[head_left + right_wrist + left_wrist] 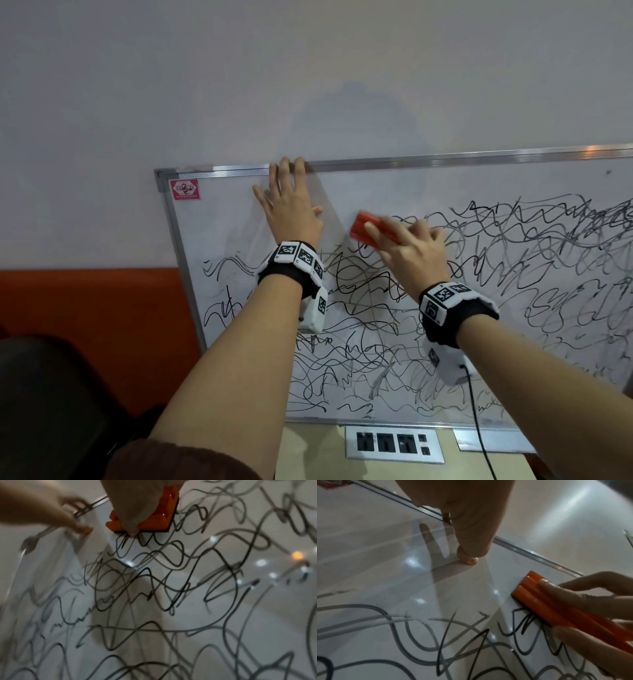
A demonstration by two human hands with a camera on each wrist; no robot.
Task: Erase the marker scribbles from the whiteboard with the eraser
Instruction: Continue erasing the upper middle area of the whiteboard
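Two hands on the board, head view. Left hand (291, 209) lies flat, fingers straight and spread, tips reaching the top frame (445, 158); nothing held. Likely bracing the whiteboard (219, 233) so it does not shift under the rubbing. Right hand (411, 251) clasps the orange eraser (368, 229), fingers curled over its back, pad against the board just right of the braced hand. Scribbles (513, 257) run rightward and downward from the grip across most of the surface; left of and above the grip the board is bare. Judgement: wiping has barely begun, most marks remain. Red sticker (185, 189) in the corner beyond the left hand; socket strip (394, 443) below the board.

Left wrist view: thumb (469, 559) presses the board near the frame, hand open. Eraser (537, 601) sits to the right, ridged back up, fingertips (546, 584) of the other hand laid across it, thumb on the near edge. Lines start right at the eraser's lower edge.

Right wrist view, blurred: eraser (154, 520) directly ahead of the grip, dark felt on the board, a finger wrapped down its near side, presumably to press it flat. Dense scribbles fill everything below the grip. Left hand (51, 511) off to the left, touching the board.
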